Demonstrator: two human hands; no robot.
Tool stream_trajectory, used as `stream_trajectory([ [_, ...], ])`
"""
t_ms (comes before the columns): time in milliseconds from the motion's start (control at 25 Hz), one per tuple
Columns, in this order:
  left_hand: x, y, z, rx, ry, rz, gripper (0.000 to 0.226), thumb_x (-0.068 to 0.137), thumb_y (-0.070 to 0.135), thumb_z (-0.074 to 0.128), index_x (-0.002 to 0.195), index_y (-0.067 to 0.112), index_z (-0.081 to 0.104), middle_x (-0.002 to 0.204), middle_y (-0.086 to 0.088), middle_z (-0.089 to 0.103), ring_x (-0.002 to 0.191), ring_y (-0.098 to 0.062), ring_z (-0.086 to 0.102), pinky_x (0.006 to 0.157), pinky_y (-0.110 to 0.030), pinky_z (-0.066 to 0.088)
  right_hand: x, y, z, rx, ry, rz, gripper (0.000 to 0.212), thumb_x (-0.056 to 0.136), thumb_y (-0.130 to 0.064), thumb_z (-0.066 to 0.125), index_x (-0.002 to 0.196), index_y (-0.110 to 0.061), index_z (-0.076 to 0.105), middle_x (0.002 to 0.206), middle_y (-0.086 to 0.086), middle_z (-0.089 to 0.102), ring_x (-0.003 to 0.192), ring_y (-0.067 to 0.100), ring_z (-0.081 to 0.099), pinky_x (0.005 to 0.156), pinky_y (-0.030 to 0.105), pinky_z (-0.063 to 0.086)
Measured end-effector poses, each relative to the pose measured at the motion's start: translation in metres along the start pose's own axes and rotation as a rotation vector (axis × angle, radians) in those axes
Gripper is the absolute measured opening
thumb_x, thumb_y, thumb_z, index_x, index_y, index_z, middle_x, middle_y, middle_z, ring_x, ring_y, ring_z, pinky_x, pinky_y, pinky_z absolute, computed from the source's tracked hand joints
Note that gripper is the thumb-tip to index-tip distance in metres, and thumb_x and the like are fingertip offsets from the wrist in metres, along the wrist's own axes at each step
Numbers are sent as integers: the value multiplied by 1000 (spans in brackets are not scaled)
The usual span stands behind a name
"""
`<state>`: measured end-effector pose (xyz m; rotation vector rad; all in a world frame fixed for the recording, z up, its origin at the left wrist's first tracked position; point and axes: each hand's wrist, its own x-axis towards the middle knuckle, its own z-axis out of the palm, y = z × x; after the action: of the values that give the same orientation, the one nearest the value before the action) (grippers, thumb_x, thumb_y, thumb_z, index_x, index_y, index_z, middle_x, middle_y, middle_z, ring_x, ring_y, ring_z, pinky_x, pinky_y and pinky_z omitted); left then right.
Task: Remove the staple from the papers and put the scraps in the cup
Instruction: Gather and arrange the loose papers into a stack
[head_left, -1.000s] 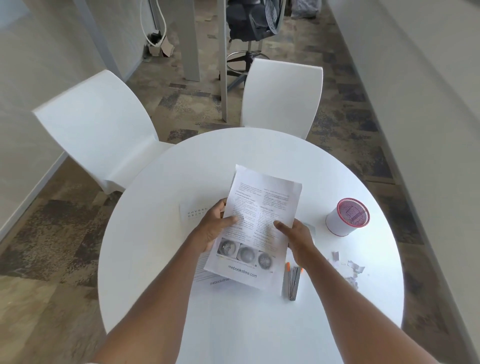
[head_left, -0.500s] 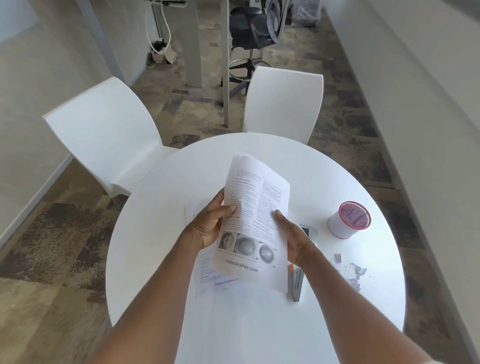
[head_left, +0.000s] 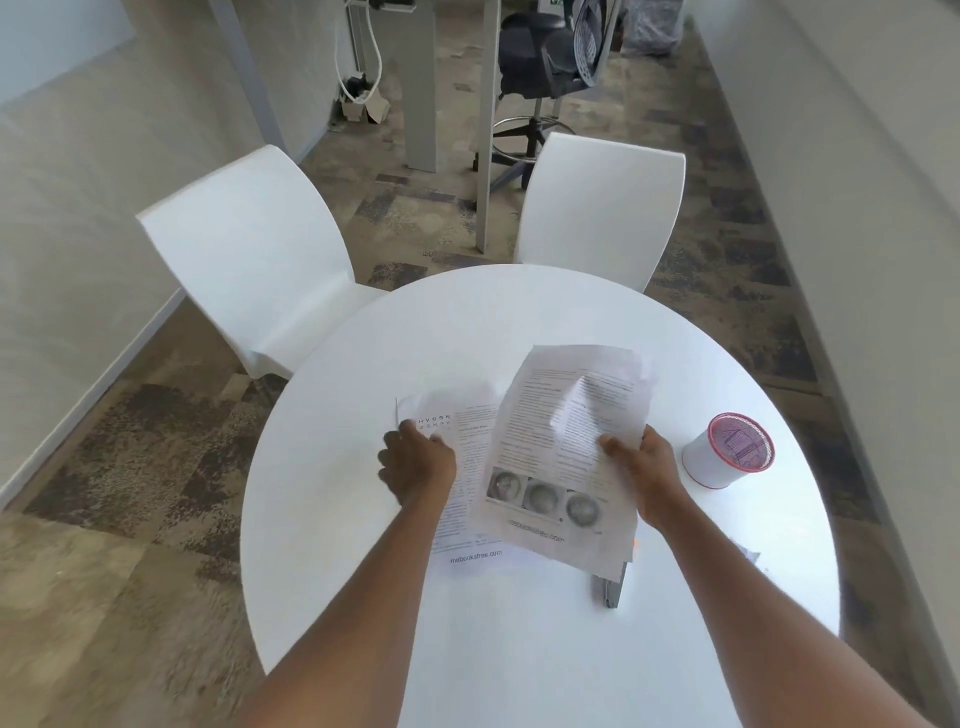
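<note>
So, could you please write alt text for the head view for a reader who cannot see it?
Seen from above, a person's right hand grips a printed sheet lifted over a round white table, while the left hand rests on papers lying flat. A red-rimmed white cup stands at the right, and two white chairs sit beyond the table.

Two hands are being counted, the left hand (head_left: 418, 462) and the right hand (head_left: 647, 470). Two printed sheets are being seen: one lifted (head_left: 569, 441), one flat (head_left: 457, 519). One cup (head_left: 727, 449) is being seen at three o'clock, two white chairs (head_left: 249, 254) (head_left: 600, 208) at twelve, one worktop (head_left: 519, 623).
</note>
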<state>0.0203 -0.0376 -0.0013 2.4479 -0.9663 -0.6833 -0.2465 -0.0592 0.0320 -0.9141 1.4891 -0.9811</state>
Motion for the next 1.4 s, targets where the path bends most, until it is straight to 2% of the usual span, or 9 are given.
stream_trajectory([
  [80,-1,-11,1,203,-58,-150,60,92,46,60,135,8,45,137,-15,48,124,-37,48,103,-47,36,4,-2,-14,50,37,19,14,89,0,66,90,-14,67,86,6,73,77,26,67,72,36,55],
  [240,-5,-19,9,415,-103,-141,82,79,59,71,135,4,45,132,-13,47,118,-35,52,98,-44,38,10,3,-29,124,-6,63,27,73,-7,73,99,-9,68,94,14,72,86,31,65,84,46,53],
  [600,6,-26,7,299,-166,-199,73,73,44,84,125,7,47,128,-12,56,117,-31,56,99,-43,36,6,20,-8,129,-168,144,49,67,-13,75,113,-2,65,103,17,72,90,32,68,87,51,55],
  [720,8,-32,4,304,-141,-167,45,82,39,74,117,14,58,124,-10,54,116,-30,53,97,-42,39,6,23,-3,131,-203,151,55,67,-13,76,119,1,62,108,21,71,94,35,67,90,54,54],
  [840,12,-45,-1,37,-88,3,12,88,13,57,97,18,63,111,-7,66,100,-28,62,85,-36,50,2,22,6,133,-258,158,50,68,-12,75,116,-2,65,105,18,73,92,33,69,88,51,55],
  [960,10,-51,-11,-166,-94,-9,18,91,23,61,107,16,58,109,-5,70,103,-31,65,80,-33,49,-4,22,17,124,-273,157,42,68,-12,74,109,-8,68,99,14,74,88,31,69,83,46,57],
  [1080,-2,-44,-6,123,-128,-24,69,78,61,72,121,11,54,119,-7,62,112,-32,62,86,-39,47,-6,25,19,113,-259,166,49,67,-12,75,115,-4,66,103,17,73,91,33,68,82,46,57],
  [1160,-13,-39,6,328,-118,31,81,72,66,74,124,9,50,123,-9,55,114,-31,57,90,-42,45,-5,28,14,93,-244,174,53,66,-12,75,117,-2,64,106,20,71,93,34,67,87,51,55],
  [1400,-14,-30,25,323,-123,20,50,84,38,73,121,9,57,124,-10,54,115,-30,56,92,-43,45,-1,35,-4,83,-234,195,54,68,-12,77,119,-2,64,113,24,70,96,38,67,93,58,53],
])
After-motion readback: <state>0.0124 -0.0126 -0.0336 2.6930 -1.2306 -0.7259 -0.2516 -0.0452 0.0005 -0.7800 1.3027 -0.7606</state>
